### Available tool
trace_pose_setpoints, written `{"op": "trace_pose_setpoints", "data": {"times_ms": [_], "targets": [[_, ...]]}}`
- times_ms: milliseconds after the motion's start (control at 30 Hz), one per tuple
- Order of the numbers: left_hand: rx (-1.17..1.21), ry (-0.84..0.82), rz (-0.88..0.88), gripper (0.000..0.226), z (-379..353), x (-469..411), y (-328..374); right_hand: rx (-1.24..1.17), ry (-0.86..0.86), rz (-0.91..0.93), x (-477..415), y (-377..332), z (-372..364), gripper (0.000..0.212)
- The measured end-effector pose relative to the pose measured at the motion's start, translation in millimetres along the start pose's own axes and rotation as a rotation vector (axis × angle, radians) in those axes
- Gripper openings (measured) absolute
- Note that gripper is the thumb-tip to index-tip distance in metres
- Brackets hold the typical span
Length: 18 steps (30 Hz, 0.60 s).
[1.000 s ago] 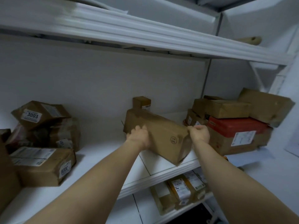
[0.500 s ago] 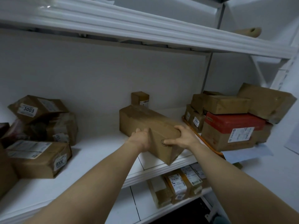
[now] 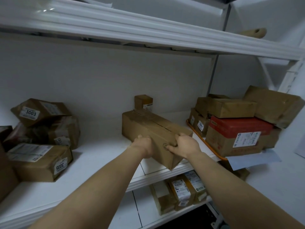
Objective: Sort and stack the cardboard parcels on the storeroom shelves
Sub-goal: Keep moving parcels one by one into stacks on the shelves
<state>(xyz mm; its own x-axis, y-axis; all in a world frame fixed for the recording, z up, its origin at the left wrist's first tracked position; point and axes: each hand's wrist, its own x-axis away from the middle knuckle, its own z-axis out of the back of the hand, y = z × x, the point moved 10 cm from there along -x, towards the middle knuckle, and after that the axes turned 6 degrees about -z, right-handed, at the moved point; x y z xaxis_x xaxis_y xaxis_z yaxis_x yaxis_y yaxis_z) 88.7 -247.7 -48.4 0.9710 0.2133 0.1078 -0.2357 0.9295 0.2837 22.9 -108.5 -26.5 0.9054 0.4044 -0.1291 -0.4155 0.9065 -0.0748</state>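
Observation:
A long brown cardboard parcel [image 3: 148, 128] lies flat on the white middle shelf [image 3: 102, 156], its near end overhanging the front edge. My left hand [image 3: 144, 145] grips the parcel's near left side. My right hand [image 3: 184, 145] grips the near right corner, fingers curled over the top edge. A small cardboard box [image 3: 143, 102] stands upright behind the parcel, against the back wall.
A pile of labelled parcels [image 3: 41, 134] marked 3003 and 3006 fills the shelf's left. On the right an orange tray [image 3: 203, 142] carries several boxes, one with a red top [image 3: 237, 128]. More parcels [image 3: 179, 194] sit on the lower shelf. The upper shelf [image 3: 148, 32] hangs overhead.
The long parcel came down from a tilted, lifted pose to lie flat on the shelf. My right hand slid from its far right end to the near right corner.

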Motion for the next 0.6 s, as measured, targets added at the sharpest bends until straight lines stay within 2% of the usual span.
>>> {"op": "trace_pose_setpoints", "data": {"times_ms": [200, 300, 600], "targets": [[0.002, 0.001, -0.002, 0.048, 1, 0, 5, -0.042, 0.105, 0.027, 1, 5, 15, 0.038], [0.001, 0.010, 0.003, 0.048, 1, 1, 6, -0.073, 0.121, 0.017, -1, 12, 22, 0.039], [0.045, 0.032, 0.041, 0.041, 5, 1, 8, -0.343, 0.197, -0.166, -12, 43, 69, 0.029]]}}
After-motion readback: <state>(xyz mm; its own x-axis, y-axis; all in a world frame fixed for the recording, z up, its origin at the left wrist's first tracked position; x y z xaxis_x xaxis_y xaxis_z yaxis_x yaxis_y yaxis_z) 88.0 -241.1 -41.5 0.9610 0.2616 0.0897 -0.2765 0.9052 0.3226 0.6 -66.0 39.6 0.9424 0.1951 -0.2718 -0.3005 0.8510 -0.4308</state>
